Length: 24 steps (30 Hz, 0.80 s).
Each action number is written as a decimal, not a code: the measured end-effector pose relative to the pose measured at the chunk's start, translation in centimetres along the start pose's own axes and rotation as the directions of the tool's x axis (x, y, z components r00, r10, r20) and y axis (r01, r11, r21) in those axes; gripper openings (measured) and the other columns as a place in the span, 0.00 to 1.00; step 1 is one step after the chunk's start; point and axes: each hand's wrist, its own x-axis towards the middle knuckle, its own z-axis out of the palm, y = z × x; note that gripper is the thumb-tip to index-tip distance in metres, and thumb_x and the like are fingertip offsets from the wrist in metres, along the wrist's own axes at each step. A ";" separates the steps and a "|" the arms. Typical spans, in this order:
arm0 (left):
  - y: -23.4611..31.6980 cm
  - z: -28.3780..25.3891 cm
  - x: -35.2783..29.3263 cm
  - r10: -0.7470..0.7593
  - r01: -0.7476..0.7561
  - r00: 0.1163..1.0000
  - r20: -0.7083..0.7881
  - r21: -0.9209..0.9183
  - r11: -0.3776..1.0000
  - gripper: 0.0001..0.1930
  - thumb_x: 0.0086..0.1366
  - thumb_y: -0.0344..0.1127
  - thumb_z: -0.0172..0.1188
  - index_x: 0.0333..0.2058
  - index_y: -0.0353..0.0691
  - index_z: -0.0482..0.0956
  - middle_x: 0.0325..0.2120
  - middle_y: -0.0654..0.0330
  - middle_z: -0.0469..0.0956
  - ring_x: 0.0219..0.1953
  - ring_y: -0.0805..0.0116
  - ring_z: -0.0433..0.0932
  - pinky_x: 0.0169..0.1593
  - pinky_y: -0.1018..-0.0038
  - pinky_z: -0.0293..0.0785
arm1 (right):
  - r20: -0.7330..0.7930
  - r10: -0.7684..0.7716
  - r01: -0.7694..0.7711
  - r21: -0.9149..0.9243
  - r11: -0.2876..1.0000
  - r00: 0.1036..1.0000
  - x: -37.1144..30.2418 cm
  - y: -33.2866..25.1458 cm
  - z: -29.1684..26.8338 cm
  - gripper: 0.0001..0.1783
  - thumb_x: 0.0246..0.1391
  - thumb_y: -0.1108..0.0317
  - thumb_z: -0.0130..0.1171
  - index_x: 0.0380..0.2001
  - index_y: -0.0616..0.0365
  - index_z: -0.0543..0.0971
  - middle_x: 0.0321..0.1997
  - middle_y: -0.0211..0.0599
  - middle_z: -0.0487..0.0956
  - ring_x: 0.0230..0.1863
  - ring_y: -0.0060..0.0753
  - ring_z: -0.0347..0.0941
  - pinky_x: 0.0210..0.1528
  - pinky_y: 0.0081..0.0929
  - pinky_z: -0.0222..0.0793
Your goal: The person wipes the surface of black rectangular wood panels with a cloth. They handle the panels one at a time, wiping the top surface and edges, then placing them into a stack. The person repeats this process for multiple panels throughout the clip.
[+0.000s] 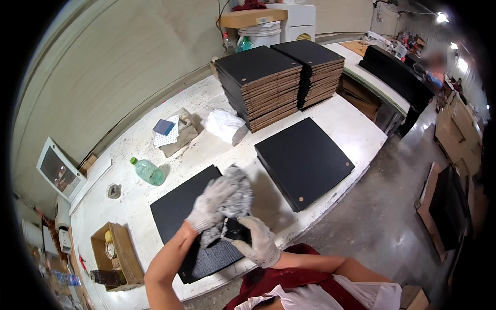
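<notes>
Right hand (257,238), gloved, fingers curled around small dark block (236,230). Left hand (212,204), gloved, grips grey rag (238,192) above block. Black panel (191,227) beneath both. Green bottle (148,171) left of fingers; white-labelled flat cardboard box (252,18) far beyond.

Speckled white knit work gloves cover both hands, forearms bare, over a dark red top with white apron straps

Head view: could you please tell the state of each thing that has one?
Left hand: gloved, gripping grey rag.
Right hand: gloved, holding small dark object.
Green bottle: lying on its side.
Black boards: stacked in two piles.
Cardboard box: open.
</notes>
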 end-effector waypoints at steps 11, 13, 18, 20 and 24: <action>-6.8 -2.0 -18.5 -0.507 0.524 0.785 -0.356 -0.054 0.850 0.29 0.64 0.36 0.55 0.63 0.36 0.67 0.64 0.54 0.66 0.66 0.58 0.61 0.68 0.65 0.55 | -0.088 -0.007 0.009 0.026 1.000 0.996 0.3 0.1 0.2 0.31 0.47 0.63 0.71 0.53 0.63 0.73 0.51 0.49 0.78 0.53 0.52 0.75 0.57 0.43 0.70; -3.9 0.0 -19.9 -0.547 0.580 0.762 -0.347 -0.010 0.814 0.28 0.63 0.35 0.55 0.62 0.36 0.68 0.61 0.55 0.67 0.63 0.59 0.63 0.65 0.66 0.57 | -0.086 -0.012 0.015 0.035 0.999 0.996 0.3 -0.1 0.1 0.31 0.47 0.64 0.71 0.54 0.63 0.73 0.51 0.49 0.78 0.53 0.52 0.75 0.57 0.43 0.70; 2.8 3.2 -24.2 -0.631 0.672 0.692 -0.350 -0.005 0.740 0.25 0.63 0.32 0.57 0.59 0.35 0.71 0.55 0.57 0.71 0.56 0.63 0.68 0.59 0.68 0.63 | -0.111 -0.067 0.073 0.054 0.996 0.992 1.4 -0.9 0.0 0.30 0.50 0.60 0.72 0.51 0.61 0.72 0.44 0.49 0.78 0.44 0.48 0.77 0.48 0.38 0.74; 3.8 2.4 -24.9 -0.647 0.683 0.684 -0.335 -0.015 0.730 0.24 0.62 0.31 0.58 0.58 0.35 0.72 0.52 0.57 0.73 0.53 0.64 0.70 0.56 0.69 0.65 | -0.152 -0.003 -0.001 -0.026 1.000 0.988 1.8 -1.0 -0.6 0.31 0.48 0.60 0.74 0.50 0.62 0.72 0.43 0.48 0.77 0.43 0.48 0.77 0.45 0.38 0.74; 4.2 0.9 -28.3 -0.749 0.736 0.532 -0.394 -0.222 0.640 0.21 0.62 0.28 0.60 0.55 0.35 0.74 0.47 0.59 0.76 0.48 0.67 0.73 0.51 0.71 0.70 | 0.057 0.171 -0.176 0.103 0.979 0.984 0.8 -2.3 -0.4 0.33 0.51 0.61 0.72 0.54 0.66 0.70 0.48 0.53 0.76 0.50 0.52 0.77 0.53 0.38 0.74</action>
